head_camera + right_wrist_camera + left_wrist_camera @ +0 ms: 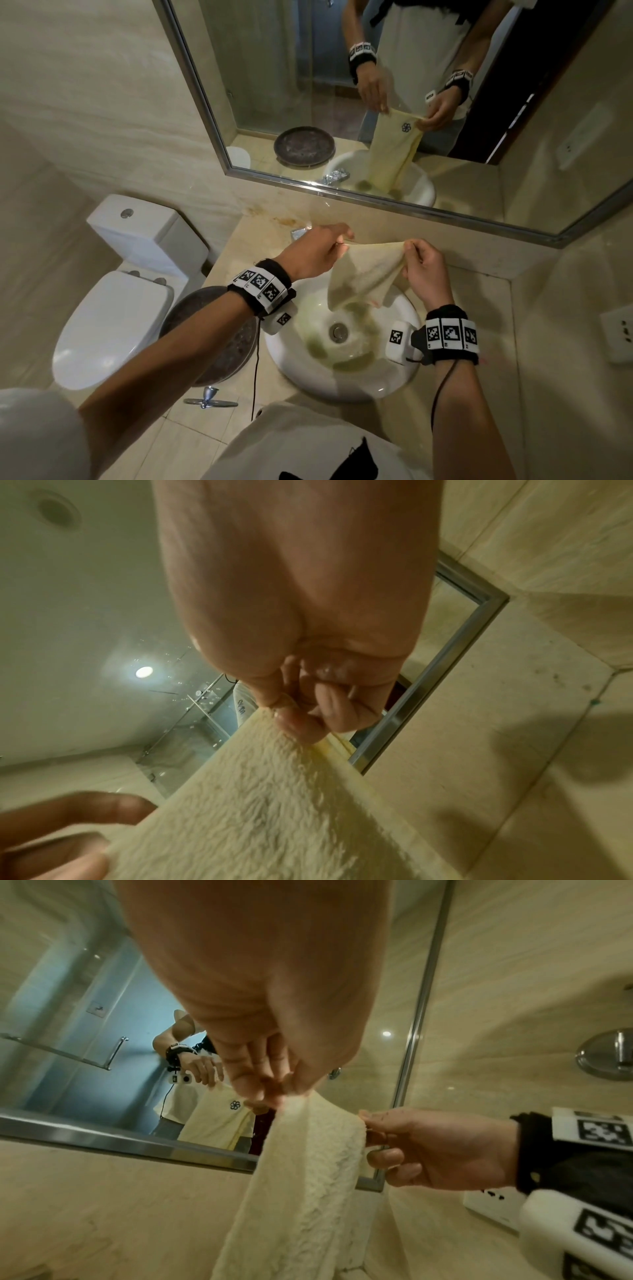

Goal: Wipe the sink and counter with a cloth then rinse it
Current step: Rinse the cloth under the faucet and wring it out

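A pale yellow fluffy cloth (363,274) hangs spread above the white round sink (387,377). My left hand (339,240) pinches its top left corner, and my right hand (409,250) pinches the top right corner. The cloth's lower end dangles into the basin near the drain (338,331). In the left wrist view my left hand (274,1093) pinches the cloth (308,1177) with the right hand (369,1129) close beside it. The right wrist view shows my right hand (301,723) pinching the cloth (267,804). The basin carries greenish-yellow smears. The beige counter (479,308) surrounds the sink.
A mirror (274,85) hangs straight behind the sink. A chrome tap (297,233) peeks out behind my left hand. A dark round tray (233,349) lies left of the sink under my left forearm. A white toilet (113,308) stands further left. A wall socket (620,335) sits right.
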`<state>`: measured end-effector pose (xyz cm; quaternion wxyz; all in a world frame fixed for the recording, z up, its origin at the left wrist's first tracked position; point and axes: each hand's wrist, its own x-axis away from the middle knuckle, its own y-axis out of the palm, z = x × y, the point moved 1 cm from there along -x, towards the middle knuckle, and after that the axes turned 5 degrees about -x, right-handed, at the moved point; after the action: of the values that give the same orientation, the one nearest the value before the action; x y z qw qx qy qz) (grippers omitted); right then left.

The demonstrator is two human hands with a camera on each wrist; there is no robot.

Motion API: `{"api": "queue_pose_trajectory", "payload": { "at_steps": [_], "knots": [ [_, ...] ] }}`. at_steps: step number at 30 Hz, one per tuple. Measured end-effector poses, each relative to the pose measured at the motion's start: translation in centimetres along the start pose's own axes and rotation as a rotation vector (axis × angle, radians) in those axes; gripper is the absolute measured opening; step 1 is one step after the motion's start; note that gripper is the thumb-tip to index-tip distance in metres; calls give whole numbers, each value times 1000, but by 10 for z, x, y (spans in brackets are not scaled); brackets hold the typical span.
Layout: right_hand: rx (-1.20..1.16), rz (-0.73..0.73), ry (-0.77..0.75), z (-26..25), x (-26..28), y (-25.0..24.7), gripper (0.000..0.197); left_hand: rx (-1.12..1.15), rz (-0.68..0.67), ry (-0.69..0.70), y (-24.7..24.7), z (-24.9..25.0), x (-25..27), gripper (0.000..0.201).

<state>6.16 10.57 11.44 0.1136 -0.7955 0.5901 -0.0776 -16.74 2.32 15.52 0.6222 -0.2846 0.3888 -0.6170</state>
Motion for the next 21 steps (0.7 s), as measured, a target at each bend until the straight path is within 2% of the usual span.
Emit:
{"api": "queue_pose_trajectory", "payload": {
  "at_steps": [4, 8, 14, 16, 18, 21],
  "knots": [
    [-37, 47, 15, -7, -1, 8, 22, 65, -14, -51, -5, 5, -1, 27],
    [-71, 90, 25, -17, -1, 16, 22, 290, -61, -98, -6, 16, -1, 17],
    [-69, 7, 11, -23, 4, 25, 23, 435, -240, -203, 1, 19, -1, 31],
    [-74, -27, 4, -25, 5, 27, 21, 291, -278, -141, 1, 20, 0, 34],
    [-74, -48, 12, -26, 6, 29, 17, 68, -235, 1, 2, 19, 0, 31],
    [-83, -58, 35, -27, 7, 30, 17, -62, -121, 99, 5, 16, 3, 5]
  ]
}}
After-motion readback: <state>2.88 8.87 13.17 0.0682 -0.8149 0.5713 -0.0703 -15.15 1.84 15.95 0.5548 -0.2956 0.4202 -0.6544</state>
